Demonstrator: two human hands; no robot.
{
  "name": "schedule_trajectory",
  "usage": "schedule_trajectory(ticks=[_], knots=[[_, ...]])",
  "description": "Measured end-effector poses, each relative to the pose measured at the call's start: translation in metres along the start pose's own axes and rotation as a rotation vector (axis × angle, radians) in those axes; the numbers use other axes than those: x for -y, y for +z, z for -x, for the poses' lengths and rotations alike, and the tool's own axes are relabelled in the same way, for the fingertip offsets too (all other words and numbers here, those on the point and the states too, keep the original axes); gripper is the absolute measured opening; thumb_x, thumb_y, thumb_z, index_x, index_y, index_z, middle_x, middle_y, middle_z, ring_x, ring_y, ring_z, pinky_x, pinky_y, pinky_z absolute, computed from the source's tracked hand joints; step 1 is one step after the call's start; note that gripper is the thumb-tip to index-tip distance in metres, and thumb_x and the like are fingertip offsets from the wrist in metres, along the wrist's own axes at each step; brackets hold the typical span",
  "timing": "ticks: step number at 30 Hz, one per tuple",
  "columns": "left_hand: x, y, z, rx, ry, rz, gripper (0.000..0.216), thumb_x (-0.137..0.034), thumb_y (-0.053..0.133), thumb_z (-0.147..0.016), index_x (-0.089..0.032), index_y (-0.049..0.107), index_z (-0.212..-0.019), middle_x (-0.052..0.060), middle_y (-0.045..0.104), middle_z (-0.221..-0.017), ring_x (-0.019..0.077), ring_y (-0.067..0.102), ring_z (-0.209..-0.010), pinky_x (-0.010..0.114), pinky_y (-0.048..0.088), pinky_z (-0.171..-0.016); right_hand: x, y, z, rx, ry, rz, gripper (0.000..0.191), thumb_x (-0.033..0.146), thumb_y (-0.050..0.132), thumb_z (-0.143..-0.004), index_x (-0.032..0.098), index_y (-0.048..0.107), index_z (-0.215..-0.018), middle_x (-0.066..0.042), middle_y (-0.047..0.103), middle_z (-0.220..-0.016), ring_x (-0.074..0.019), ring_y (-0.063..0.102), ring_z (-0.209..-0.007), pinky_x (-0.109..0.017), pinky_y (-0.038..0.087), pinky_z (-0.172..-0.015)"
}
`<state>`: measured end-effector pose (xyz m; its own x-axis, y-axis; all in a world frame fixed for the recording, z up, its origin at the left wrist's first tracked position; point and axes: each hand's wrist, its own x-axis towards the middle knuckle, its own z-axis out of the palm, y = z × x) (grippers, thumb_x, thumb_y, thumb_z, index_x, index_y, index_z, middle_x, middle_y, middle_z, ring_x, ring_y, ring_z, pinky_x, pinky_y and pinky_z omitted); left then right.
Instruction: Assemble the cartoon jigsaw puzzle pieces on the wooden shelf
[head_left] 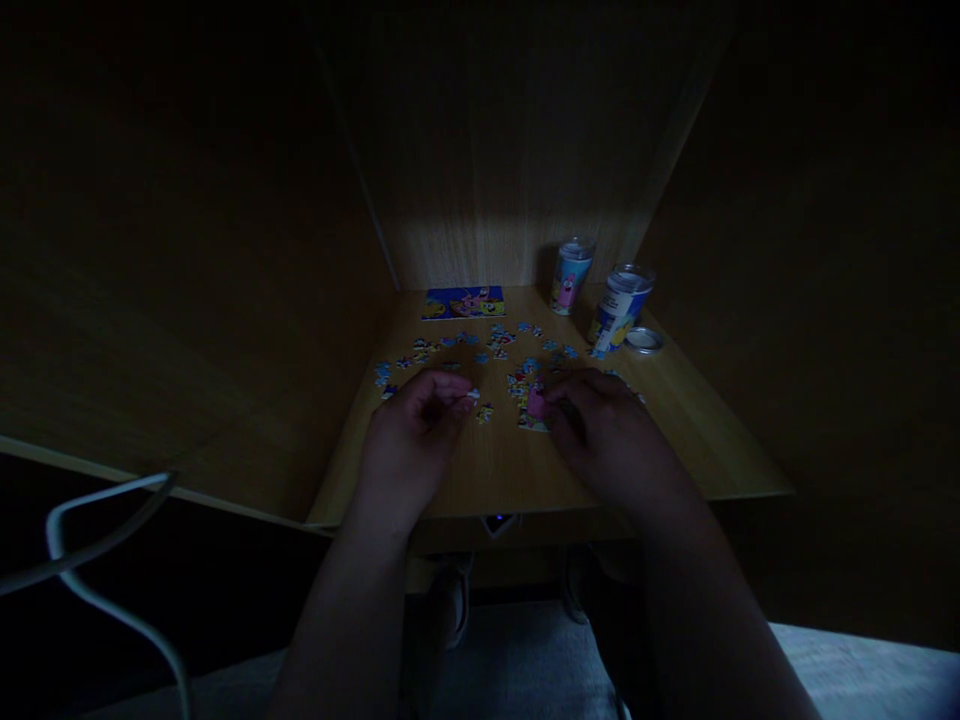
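**Clerk:** Entry one?

**Checker:** The left hand (416,415), thumb and fingertips pinched shut on one pale puzzle piece (473,396), held low over the wooden desk (510,470), just left of centre.

**Clerk:** Entry two?

**Checker:** The right hand (600,420), fingers curled down onto a joined patch (534,405) showing a pink figure. It is touching the patch, but it is too dark to tell whether it grips.

**Clerk:** Remaining stock?

**Checker:** The loose pieces (499,340) are scattered beyond both hands. A guide picture (463,302) lies flat by the back wall. There is a rear tin (571,276), upright, and a nearer tin (621,305) to its right, with a round lid (644,340) lying just beside it.
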<state>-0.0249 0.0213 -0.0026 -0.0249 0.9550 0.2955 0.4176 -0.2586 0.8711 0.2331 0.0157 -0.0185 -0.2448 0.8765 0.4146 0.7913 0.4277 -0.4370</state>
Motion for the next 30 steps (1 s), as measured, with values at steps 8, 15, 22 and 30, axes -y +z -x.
schedule_trajectory(ticks=[8,15,22,30], knots=[[-0.003,0.007,0.005,0.262,0.091,-0.016,0.010,-0.024,0.073,-0.102,-0.028,0.080,-0.108,0.000,0.086,-0.106,0.0211,0.082,-0.100,0.036,0.064,-0.097,0.001,0.000,-0.001,-0.002,-0.005,-0.007,0.014,0.020,0.067,-0.106,0.025,0.076,-0.116,-0.011,0.080,-0.129,-0.0315,0.075,-0.122,-0.053,0.057,-0.115],[-0.003,0.007,0.004,0.213,0.105,-0.152,0.010,-0.025,0.071,-0.104,-0.029,0.080,-0.107,0.001,0.087,-0.109,0.0233,0.082,-0.102,0.040,0.063,-0.099,0.001,-0.001,-0.001,-0.004,-0.006,0.010,0.013,0.021,0.066,-0.107,0.025,0.076,-0.114,-0.011,0.081,-0.126,-0.0325,0.075,-0.119,-0.055,0.058,-0.113],[0.004,-0.004,-0.002,-0.115,-0.024,-0.189,0.015,-0.036,0.072,-0.103,-0.025,0.078,-0.112,0.006,0.085,-0.111,0.0266,0.080,-0.105,0.042,0.063,-0.100,0.000,0.000,0.000,-0.007,-0.004,-0.001,0.015,0.020,0.066,-0.106,0.026,0.075,-0.116,-0.011,0.080,-0.128,-0.0329,0.075,-0.121,-0.057,0.058,-0.114],[-0.001,0.006,0.002,-0.007,0.204,-0.495,0.021,-0.017,0.067,-0.103,-0.023,0.079,-0.118,0.015,0.076,-0.142,0.0355,0.069,-0.139,0.059,0.052,-0.125,0.002,0.001,0.000,-0.004,0.013,0.017,0.013,0.022,0.067,-0.106,0.025,0.075,-0.116,-0.012,0.080,-0.126,-0.0336,0.075,-0.121,-0.057,0.057,-0.114]])
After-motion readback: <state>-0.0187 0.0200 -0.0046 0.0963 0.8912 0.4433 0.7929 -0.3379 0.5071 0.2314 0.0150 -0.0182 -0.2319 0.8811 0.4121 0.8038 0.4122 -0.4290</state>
